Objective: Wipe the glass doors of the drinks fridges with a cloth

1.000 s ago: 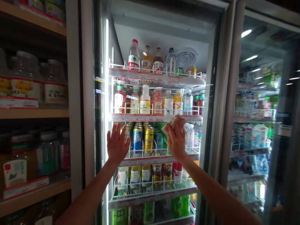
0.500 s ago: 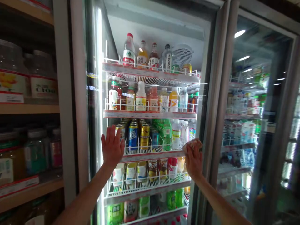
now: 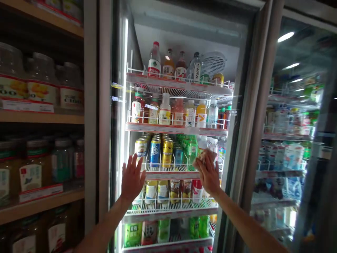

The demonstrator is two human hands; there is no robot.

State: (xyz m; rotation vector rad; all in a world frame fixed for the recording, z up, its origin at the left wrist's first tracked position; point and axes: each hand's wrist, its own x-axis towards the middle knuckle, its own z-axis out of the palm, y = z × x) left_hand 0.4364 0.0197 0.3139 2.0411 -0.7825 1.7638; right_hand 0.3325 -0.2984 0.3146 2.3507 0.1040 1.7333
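Observation:
A crumpled, brownish cloth [image 3: 213,155] is pressed under the fingers of my right hand [image 3: 210,178], against the glass door [image 3: 184,30] of a lit drinks fridge. My left hand [image 3: 132,181] is held up flat at the left side of the same door, fingers stretched out and nothing in it. Whether its palm touches the glass is hard to tell. Behind the glass, cans such as a blue can [image 3: 155,151] and a gold can [image 3: 167,154] stand between my hands. A green bottle [image 3: 192,149] stands just left of the cloth.
Wire shelves with bottles and cans fill the fridge. A metal door frame [image 3: 252,123] runs down the right, beside a second glass door [image 3: 297,88] with reflections. Wooden shelves [image 3: 42,117] with bottles stand at left, past a grey post [image 3: 91,105].
My right hand has moved the cloth leftward across the glass, from near the right frame to in front of the bottles. The left hand stays flat; the view has shifted left.

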